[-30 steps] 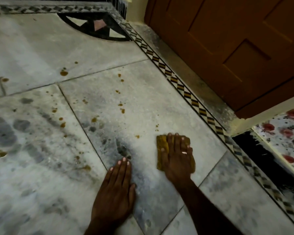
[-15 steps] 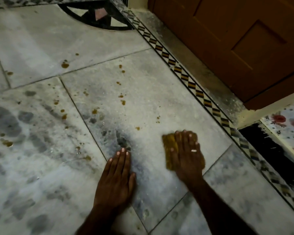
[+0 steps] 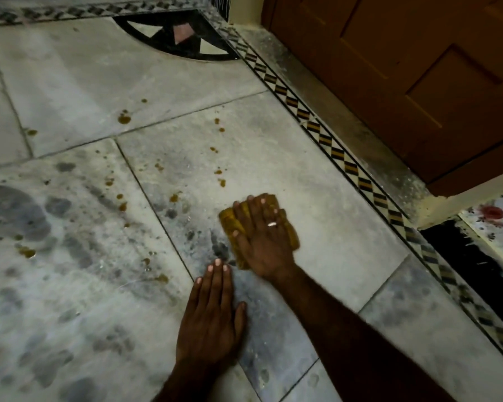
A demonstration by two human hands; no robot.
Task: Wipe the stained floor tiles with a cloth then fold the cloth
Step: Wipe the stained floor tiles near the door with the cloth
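A person's right hand (image 3: 263, 239) presses flat, fingers spread, on a folded mustard-yellow cloth (image 3: 233, 227) on pale grey marble floor tiles (image 3: 317, 216), gripping nothing; the left hand (image 3: 211, 311) braces open-palmed nearby. Brown splashes (image 3: 124, 118) lie ahead and left, likely to smear under the soiled cloth. Open floor leftward; a chequered border strip (image 3: 325, 137) and brown wooden door (image 3: 404, 82) hem the right.
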